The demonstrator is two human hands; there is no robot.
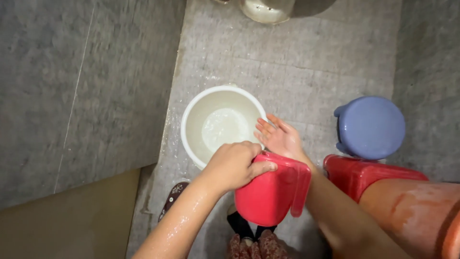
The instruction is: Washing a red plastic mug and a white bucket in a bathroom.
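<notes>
Wet grey tiles [306, 62]; left grip [233, 165] clasps glossy red mug [268, 194], right grip [279, 136] spread open

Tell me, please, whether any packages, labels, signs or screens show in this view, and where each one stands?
None show. Only plain plastic vessels stand on the wet tiled floor:
White bucket: round, centre, water inside.
Red mug: gripped by the left hand, right hand open beside it.
Blue stool: round, at right.
Red tub: below the stool.
</notes>
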